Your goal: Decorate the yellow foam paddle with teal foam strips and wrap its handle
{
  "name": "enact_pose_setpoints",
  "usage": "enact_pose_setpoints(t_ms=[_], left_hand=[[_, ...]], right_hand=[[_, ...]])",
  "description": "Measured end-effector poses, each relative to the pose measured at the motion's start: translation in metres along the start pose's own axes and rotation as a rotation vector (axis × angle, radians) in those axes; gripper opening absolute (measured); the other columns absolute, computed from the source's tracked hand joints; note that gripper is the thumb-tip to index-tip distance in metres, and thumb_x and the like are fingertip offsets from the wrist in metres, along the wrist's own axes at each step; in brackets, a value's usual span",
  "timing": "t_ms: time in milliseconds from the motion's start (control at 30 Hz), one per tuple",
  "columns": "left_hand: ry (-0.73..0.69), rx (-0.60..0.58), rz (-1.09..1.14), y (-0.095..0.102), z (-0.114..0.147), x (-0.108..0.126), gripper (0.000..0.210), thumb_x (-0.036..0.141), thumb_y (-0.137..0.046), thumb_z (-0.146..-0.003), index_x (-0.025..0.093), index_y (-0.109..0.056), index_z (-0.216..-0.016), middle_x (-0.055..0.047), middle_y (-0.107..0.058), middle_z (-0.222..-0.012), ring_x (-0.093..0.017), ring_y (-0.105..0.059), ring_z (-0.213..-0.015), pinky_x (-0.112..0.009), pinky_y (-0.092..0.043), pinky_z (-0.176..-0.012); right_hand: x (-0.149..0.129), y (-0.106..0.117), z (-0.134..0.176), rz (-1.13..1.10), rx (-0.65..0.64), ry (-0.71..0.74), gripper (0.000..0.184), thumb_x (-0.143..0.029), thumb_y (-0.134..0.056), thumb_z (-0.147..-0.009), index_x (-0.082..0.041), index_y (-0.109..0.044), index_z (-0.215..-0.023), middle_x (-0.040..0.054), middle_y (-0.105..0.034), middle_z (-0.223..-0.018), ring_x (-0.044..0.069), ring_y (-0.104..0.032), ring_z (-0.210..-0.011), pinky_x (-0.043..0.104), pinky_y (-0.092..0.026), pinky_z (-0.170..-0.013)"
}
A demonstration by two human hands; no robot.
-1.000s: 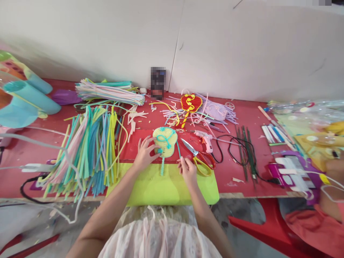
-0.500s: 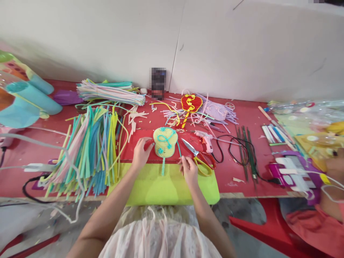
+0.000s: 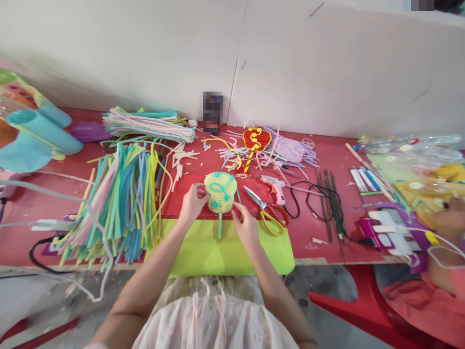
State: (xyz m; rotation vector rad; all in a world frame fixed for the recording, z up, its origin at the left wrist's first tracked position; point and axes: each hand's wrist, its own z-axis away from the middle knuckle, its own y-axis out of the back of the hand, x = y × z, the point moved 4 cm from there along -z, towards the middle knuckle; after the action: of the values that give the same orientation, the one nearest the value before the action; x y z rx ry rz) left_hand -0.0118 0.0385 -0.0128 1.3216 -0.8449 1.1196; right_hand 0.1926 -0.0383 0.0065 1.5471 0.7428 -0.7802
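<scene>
Head view first: which containers show, reckoned from the fan (image 3: 220,193)?

A blue tube (image 3: 54,138) with an open mouth lies between nine and ten o'clock; clear bottles (image 3: 428,145) lie between two and three; I cannot tell what either holds.

And the fan itself?

Pale yellow, lobed, edged in turquoise, with a turquoise loop and small flowers; its head is over the red sheet (image 3: 176,196), its handle points to six o'clock over the lime-green board (image 3: 218,254); a turquoise strand (image 3: 238,196) shows at three.

How are the hands?

The left hand (image 3: 194,203) has bent fingers drawn close at the nine o'clock edge; the right hand (image 3: 247,225), half curled, is at five, fingertips by the strand; I cannot tell whether either grips anything.

Edges, room?

Room runs toward six, where the board overhangs the table (image 3: 308,252); scissors (image 3: 264,207) bound three to four, strips (image 3: 119,203) nine.
</scene>
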Motion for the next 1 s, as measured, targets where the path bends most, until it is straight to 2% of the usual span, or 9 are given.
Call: enact_pose_setpoints(t_ms=[133, 233, 300, 400, 533, 633, 700, 833, 1000], left_hand=[[0.074, -0.006, 0.083, 0.004, 0.005, -0.009, 0.05, 0.03, -0.068, -0.065, 0.016, -0.052, -0.11, -0.003, -0.065, -0.075, -0.018, -0.063, -0.072, -0.031, -0.05, -0.067], [0.07, -0.107, 0.095, -0.001, 0.006, -0.01, 0.035, 0.034, -0.066, -0.067, 0.015, -0.061, -0.097, -0.006, -0.067, -0.082, -0.021, -0.063, -0.078, -0.034, -0.05, -0.072], [0.048, -0.132, 0.094, -0.003, 0.005, -0.01, 0.028, 0.034, -0.067, -0.066, 0.015, -0.065, -0.086, -0.007, -0.068, -0.087, -0.022, -0.063, -0.083, -0.035, -0.049, -0.078], [0.093, -0.138, 0.215, -0.005, 0.005, -0.011, 0.03, 0.037, -0.068, -0.065, 0.016, -0.064, -0.087, -0.007, -0.068, -0.089, -0.023, -0.063, -0.085, -0.036, -0.051, -0.078], [0.177, -0.174, 0.423, -0.009, 0.009, -0.01, 0.036, 0.038, -0.07, -0.064, 0.016, -0.06, -0.09, -0.007, -0.068, -0.09, -0.021, -0.064, -0.08, -0.037, -0.053, -0.074], [0.182, -0.142, 0.487, -0.008, 0.014, -0.004, 0.037, 0.039, -0.07, -0.064, 0.016, -0.059, -0.091, -0.006, -0.068, -0.089, -0.02, -0.064, -0.079, -0.036, -0.053, -0.074], [0.181, -0.13, 0.512, -0.006, 0.017, 0.001, 0.039, 0.039, -0.071, -0.064, 0.016, -0.058, -0.092, -0.006, -0.069, -0.089, -0.019, -0.065, -0.079, -0.036, -0.053, -0.075], [0.184, -0.115, 0.545, -0.002, 0.02, 0.007, 0.04, 0.039, -0.07, -0.065, 0.015, -0.057, -0.094, -0.007, -0.069, -0.09, -0.019, -0.065, -0.081, -0.035, -0.053, -0.076], [0.178, -0.07, 0.534, 0.004, 0.025, 0.016, 0.04, 0.039, -0.07, -0.066, 0.015, -0.057, -0.096, -0.007, -0.069, -0.092, -0.018, -0.065, -0.082, -0.034, -0.054, -0.076]], right_hand=[[0.003, -0.004, 0.003, -0.098, -0.045, -0.019, 0.031, -0.035, -0.046, -0.087, -0.024, -0.056, -0.115, 0.0055, -0.063, -0.116, 0.019, -0.064, -0.095, 0.031, -0.05, -0.082], [0.002, -0.004, 0.002, -0.152, -0.044, -0.012, 0.03, -0.035, -0.046, -0.088, -0.023, -0.056, -0.114, 0.0055, -0.063, -0.116, 0.019, -0.062, -0.101, 0.032, -0.05, -0.084], [0.0, -0.001, 0.0, -0.148, -0.022, 0.004, 0.03, -0.035, -0.046, -0.088, -0.023, -0.057, -0.113, 0.0058, -0.063, -0.115, 0.019, -0.061, -0.101, 0.032, -0.05, -0.084], [-0.006, 0.007, -0.004, -0.082, 0.056, 0.064, 0.028, -0.033, -0.046, -0.088, -0.022, -0.059, -0.111, 0.0069, -0.063, -0.116, 0.019, -0.06, -0.103, 0.032, -0.05, -0.084], [-0.022, 0.008, 0.0, 0.092, 0.16, 0.25, 0.027, -0.025, -0.048, -0.088, -0.023, -0.06, -0.112, 0.0071, -0.059, -0.121, 0.019, -0.057, -0.106, 0.033, -0.048, -0.088], [-0.036, -0.005, 0.01, 0.25, 0.16, 0.459, 0.033, -0.02, -0.052, -0.086, -0.027, -0.058, -0.118, 0.0053, -0.059, -0.122, 0.019, -0.056, -0.106, 0.035, -0.044, -0.094], [-0.042, -0.016, 0.016, 0.322, 0.156, 0.524, 0.04, -0.019, -0.055, -0.085, -0.031, -0.055, -0.123, 0.0049, -0.057, -0.124, 0.019, -0.053, -0.109, 0.035, -0.042, -0.095], [-0.043, -0.029, 0.018, 0.392, 0.194, 0.473, 0.046, -0.021, -0.056, -0.084, -0.037, -0.05, -0.127, 0.0056, -0.051, -0.129, 0.022, -0.048, -0.117, 0.039, -0.039, -0.098], [-0.042, -0.034, 0.011, 0.38, 0.147, 0.382, 0.047, -0.019, -0.049, -0.088, -0.043, -0.045, -0.128, 0.0036, -0.043, -0.136, 0.023, -0.041, -0.124, 0.044, -0.036, -0.1]])
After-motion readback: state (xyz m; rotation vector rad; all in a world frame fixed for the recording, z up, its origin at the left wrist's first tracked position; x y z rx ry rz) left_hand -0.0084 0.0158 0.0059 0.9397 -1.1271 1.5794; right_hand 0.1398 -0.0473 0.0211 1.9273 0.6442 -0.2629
